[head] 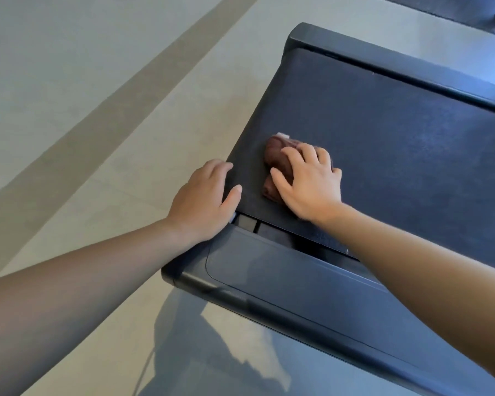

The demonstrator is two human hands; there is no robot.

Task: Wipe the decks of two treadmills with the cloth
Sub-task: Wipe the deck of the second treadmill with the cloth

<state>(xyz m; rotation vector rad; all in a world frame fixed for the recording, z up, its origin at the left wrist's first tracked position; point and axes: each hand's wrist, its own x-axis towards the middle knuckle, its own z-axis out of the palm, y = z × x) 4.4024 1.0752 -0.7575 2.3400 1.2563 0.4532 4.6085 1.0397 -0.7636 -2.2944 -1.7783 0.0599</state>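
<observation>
A person, both forearms bare, is leaning over a dark treadmill deck [383,144] and working at its left-hand corner. The right hand [309,184] is lying palm down on a bunched brown cloth [276,155], fingers spread and lightly bent over the wad, thumb stretching out to the left across the lower fold, pressing the fabric flat against the textured belt rather than clutching it. The cloth is sitting on the belt close to the deck's left edge, most of it showing beyond the fingertips, with a small white tag [283,135] poking out at its far end. The right forearm is reaching in from the lower right, crossing above the glossy end cover [283,284] at the near end of the machine. The left hand [203,195] is resting just beside it at the deck's left edge, holding nothing, its fingers lying loosely together along the side and its thumb sitting on the belt surface; the two hands are near each other but not touching. The left arm is extending straight in from the lower left above the pale tiled floor [69,81]. A raised side rail [397,70] is running along the far side of the belt, and a shadow [212,338] is falling across the floor below the end cover
</observation>
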